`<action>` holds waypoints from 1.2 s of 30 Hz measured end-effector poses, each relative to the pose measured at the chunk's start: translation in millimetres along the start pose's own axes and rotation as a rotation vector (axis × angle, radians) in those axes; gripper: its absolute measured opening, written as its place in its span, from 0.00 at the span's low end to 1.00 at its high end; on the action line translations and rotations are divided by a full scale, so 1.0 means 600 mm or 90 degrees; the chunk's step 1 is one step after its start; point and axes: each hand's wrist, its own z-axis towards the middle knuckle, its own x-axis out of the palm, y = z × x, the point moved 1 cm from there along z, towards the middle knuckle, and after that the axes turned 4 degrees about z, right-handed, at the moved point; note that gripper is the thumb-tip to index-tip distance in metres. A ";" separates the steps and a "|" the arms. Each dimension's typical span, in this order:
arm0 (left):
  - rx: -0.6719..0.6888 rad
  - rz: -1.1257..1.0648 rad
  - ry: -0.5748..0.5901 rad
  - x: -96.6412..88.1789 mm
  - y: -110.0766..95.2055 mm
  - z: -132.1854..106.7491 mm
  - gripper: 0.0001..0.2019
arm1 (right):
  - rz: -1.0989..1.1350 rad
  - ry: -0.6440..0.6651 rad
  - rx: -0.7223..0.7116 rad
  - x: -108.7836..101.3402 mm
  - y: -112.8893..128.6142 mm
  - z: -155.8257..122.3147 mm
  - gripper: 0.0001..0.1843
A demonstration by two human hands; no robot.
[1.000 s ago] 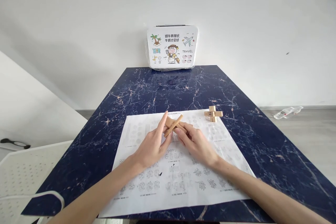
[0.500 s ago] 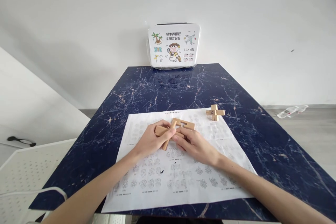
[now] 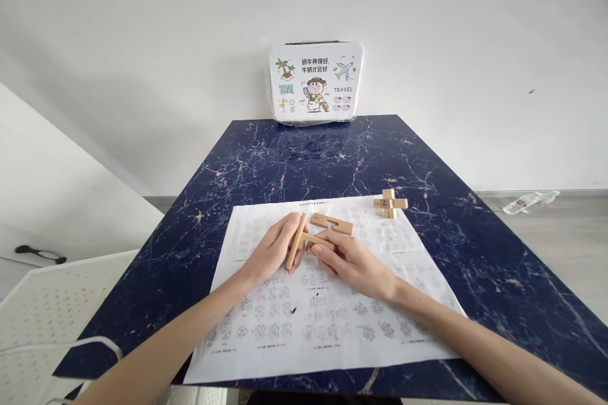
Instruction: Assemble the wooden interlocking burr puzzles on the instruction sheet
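Observation:
My left hand (image 3: 270,252) and my right hand (image 3: 349,261) meet over a printed paper sheet (image 3: 318,316) on the dark blue marble table (image 3: 190,228). Between them are notched wooden puzzle bars. My left hand's fingers curl around one upright-tilted wooden bar (image 3: 296,242). My right hand pinches a second bar (image 3: 318,241) that crosses it. A third notched bar (image 3: 332,223) lies on the paper just beyond my right fingertips. A small assembled wooden cross puzzle (image 3: 390,204) stands at the paper's far right corner.
A white box with cartoon travel pictures (image 3: 316,82) leans against the wall at the table's far edge. A white perforated chair or rack (image 3: 42,316) is at the lower left. A clear plastic bottle (image 3: 529,201) lies on the floor to the right.
The crossed bars came down from a raised hold to the paper and came apart. One notched bar now lies on the sheet, and my left hand turned its bar more upright.

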 end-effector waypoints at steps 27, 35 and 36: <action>-0.017 -0.010 -0.087 0.020 -0.007 -0.008 0.22 | -0.054 -0.034 0.011 0.013 -0.005 0.002 0.14; -0.027 -0.006 -0.117 0.022 -0.001 -0.007 0.22 | -0.044 -0.039 0.021 0.013 -0.005 0.000 0.14; -0.022 -0.001 -0.118 0.021 -0.001 -0.008 0.22 | -0.033 -0.034 0.021 0.013 -0.004 0.000 0.15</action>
